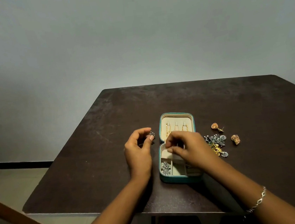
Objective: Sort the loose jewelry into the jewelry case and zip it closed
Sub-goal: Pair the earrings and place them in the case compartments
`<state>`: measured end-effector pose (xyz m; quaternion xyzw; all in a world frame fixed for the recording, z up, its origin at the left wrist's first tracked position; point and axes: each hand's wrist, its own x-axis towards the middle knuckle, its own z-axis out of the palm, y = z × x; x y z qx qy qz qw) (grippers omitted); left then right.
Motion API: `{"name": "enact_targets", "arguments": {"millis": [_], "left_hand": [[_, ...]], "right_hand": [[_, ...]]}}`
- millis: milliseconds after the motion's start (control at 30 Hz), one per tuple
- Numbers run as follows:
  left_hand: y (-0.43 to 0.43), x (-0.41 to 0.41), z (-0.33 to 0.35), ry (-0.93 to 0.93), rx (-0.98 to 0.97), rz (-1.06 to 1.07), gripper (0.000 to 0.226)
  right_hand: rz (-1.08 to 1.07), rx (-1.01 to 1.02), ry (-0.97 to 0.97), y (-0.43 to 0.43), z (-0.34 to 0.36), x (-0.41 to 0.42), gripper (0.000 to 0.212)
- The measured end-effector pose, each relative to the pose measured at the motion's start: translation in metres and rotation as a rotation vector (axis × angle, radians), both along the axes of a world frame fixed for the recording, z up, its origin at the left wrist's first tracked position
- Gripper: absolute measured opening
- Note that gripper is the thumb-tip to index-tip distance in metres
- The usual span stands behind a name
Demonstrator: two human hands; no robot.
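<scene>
Nothing legible — no text or label on the jewelry case [182,179].

Dim room, plain wall, dark surface.
A bare grey-blue wall [134,39] fills the upper view, palest just above the far edge of the scuffed dark brown surface [253,109], whose corners are rounded. Pale floor [13,182] shows at the left, below a black skirting [16,164]. A blurred brown wooden bar [17,217] slants across the lower left.

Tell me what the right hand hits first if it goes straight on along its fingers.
The right hand likely meets the cream far-left compartment of the jewelry case, just under its fingertips; height unclear. The left hand, pinching a silver earring, sits farther left.
</scene>
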<state>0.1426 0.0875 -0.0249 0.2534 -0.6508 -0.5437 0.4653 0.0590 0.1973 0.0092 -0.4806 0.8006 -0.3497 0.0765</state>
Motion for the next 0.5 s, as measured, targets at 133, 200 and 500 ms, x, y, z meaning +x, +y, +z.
{"name": "enact_targets", "arguments": {"millis": [133,200,500], "left_hand": [[0.01,0.01,0.017,-0.017,-0.029,-0.181,0.04],[0.016,0.013,0.02,-0.035,-0.048,-0.231,0.043],[0.022,0.022,0.018,-0.074,-0.106,-0.238,0.048]], "right_hand": [[-0.01,-0.213,-0.119,0.005,0.014,-0.006,0.027],[0.038,-0.226,-0.163,0.005,0.018,-0.008,0.03],[0.16,-0.189,-0.192,0.005,0.018,-0.004,0.011]]}}
